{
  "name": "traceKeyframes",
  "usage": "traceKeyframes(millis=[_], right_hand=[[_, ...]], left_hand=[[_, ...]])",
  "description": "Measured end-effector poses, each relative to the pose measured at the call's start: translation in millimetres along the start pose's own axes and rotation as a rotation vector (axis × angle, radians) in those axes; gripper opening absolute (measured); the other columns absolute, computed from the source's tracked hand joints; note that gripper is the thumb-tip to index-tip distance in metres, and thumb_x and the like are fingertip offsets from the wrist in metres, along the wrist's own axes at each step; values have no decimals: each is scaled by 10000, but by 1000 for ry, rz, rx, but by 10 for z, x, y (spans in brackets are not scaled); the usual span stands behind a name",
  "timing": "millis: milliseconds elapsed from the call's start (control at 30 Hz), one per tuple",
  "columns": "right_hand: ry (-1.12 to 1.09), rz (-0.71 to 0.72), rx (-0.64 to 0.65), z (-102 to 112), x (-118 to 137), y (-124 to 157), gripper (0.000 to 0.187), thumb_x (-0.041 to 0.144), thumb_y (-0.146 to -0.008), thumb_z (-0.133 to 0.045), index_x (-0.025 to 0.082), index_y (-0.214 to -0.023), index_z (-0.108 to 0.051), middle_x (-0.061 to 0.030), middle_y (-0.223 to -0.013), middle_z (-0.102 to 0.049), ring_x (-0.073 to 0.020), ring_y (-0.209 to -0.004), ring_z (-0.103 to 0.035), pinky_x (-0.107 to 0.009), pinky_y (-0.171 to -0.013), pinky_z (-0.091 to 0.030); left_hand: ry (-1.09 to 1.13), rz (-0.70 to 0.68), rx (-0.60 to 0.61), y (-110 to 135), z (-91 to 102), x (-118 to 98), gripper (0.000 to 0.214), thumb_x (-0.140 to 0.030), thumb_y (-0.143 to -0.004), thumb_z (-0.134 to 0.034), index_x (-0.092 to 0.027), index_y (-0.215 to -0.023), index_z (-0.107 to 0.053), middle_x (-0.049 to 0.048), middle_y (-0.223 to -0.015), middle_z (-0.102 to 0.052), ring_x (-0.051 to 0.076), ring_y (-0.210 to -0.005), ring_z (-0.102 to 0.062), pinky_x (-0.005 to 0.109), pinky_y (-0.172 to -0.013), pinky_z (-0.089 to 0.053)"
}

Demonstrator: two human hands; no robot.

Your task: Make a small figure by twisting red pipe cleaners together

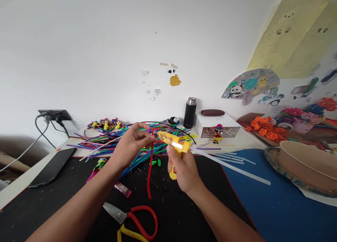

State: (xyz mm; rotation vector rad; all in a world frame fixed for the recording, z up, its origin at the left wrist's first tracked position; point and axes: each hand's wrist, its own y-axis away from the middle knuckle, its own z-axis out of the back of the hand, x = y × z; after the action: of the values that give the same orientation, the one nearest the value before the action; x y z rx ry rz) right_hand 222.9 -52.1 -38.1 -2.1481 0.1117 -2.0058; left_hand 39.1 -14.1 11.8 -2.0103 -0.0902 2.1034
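Observation:
My right hand (185,168) grips a yellow hot glue gun (175,143), its scorched nozzle end pointing left and a long clear glue stick (234,166) trailing from its back. Pinched between thumb and finger of my left hand (134,142) is a red pipe cleaner (150,175) that hangs down over the black mat. The nozzle tip is close to the pipe cleaner near my left fingertips; whether they touch I cannot tell. Below lie scissors (131,219) with one red and one yellow handle, and a small pink packet (123,189).
A heap of coloured pipe cleaners (105,147) lies behind my hands. Farther back stand a black thermos (190,112), a white box (217,122) and a small figure (217,133). A phone (52,167) lies left; a round basin (310,161) and spare glue sticks (229,158) are right.

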Motion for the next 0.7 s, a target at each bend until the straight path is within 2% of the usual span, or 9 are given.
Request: traceKeyframes(millis=[167, 467, 700], right_hand=[[-12, -7, -7, -10, -46, 2, 619, 713, -917, -593, 213, -564, -504, 14, -437, -477, -109, -425, -451, -234, -433, -341], [-3, -22, 7, -19, -39, 12, 601, 713, -912, -588, 218, -581, -502, 23, -420, -457, -112, -414, -447, -234, -419, -320], [-1, -4, 5, -25, -9, 16, 597, 708, -913, -583, 223, -578, -487, 29, -413, -443, -108, -403, -432, -235, -420, -318]], left_hand=[[-17, -11, 3, 8, -6, -4, 418, -330, -776, -832, -204, -1041, -534, -40, -647, -705, 138, -596, -603, 264, -600, -446], [-26, 1, 1, 11, -17, -27, 440, -344, -760, -841, -210, -1034, -523, -38, -661, -718, 138, -595, -600, 263, -598, -438], [-46, 13, 12, 0, 9, 49, 452, -367, -788, -831, -212, -1075, -518, -21, -702, -733, 156, -629, -627, 274, -603, -454]])
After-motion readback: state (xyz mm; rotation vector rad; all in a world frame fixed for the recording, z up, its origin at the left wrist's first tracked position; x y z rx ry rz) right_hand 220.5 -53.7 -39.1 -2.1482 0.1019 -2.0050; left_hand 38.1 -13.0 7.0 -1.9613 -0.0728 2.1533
